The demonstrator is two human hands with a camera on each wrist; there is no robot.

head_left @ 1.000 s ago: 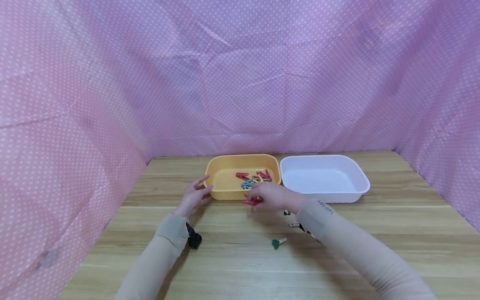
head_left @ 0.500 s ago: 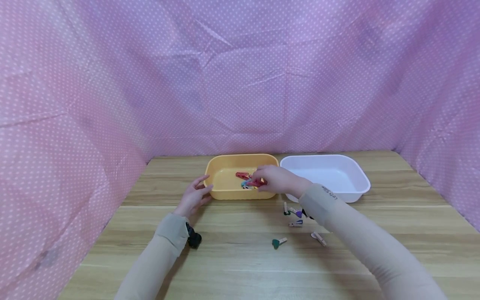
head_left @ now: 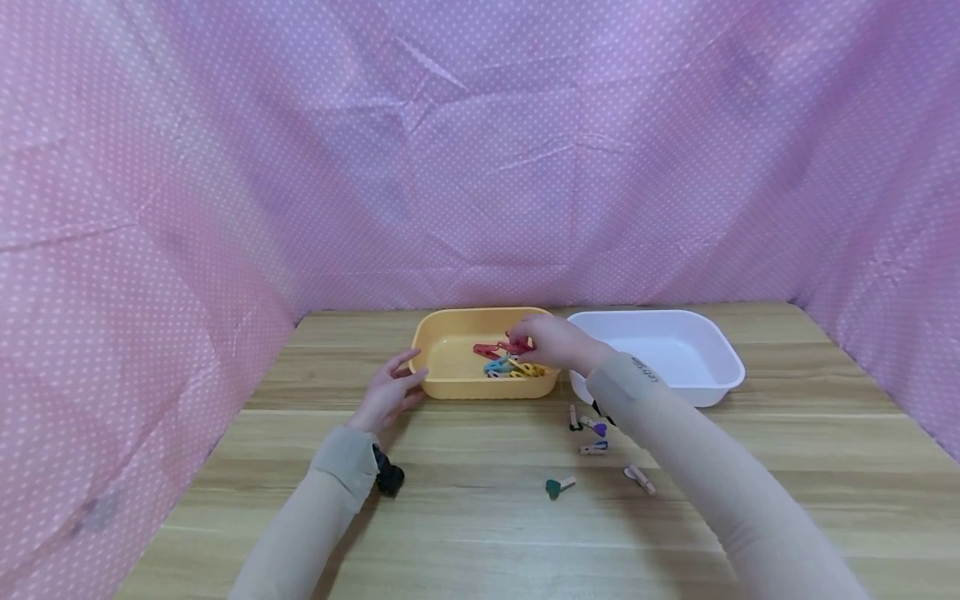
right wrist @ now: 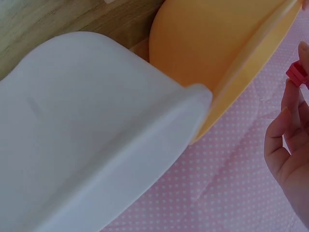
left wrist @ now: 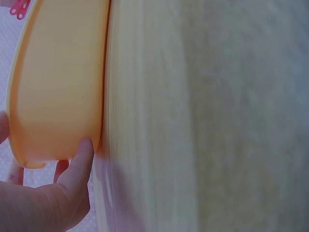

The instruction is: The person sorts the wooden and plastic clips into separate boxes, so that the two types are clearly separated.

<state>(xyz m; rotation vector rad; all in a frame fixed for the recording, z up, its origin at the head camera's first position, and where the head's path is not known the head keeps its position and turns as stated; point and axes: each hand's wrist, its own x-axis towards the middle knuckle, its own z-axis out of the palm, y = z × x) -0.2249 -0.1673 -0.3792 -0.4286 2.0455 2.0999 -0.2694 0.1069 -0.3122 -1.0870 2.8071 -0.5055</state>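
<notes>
My right hand point(head_left: 557, 340) is over the right part of the yellow bin point(head_left: 480, 389), pinching a red clothespin point(right wrist: 296, 74) between thumb and fingertips. Below that hand lie several plastic clothespins: a red one point(head_left: 485, 350), a blue one point(head_left: 497, 365) and yellow ones point(head_left: 528, 369). At the bin's left end, my left hand point(head_left: 387, 392) has its fingers spread around the corner. One of its fingertips point(left wrist: 85, 143) touches the bin's outer wall in the left wrist view.
A white bin point(head_left: 660, 390) stands to the right of the yellow one. On the wooden table in front lie several small wooden clips with coloured hearts, among them a green one point(head_left: 553, 488), a purple one point(head_left: 599, 429) and a pale one point(head_left: 640, 479). Pink dotted cloth point(head_left: 480, 167) hangs behind.
My right hand has lifted the red clothespin from the table before the yellow bin and carried it up and over the rim, above the other clothespins. The left hand has stayed put.
</notes>
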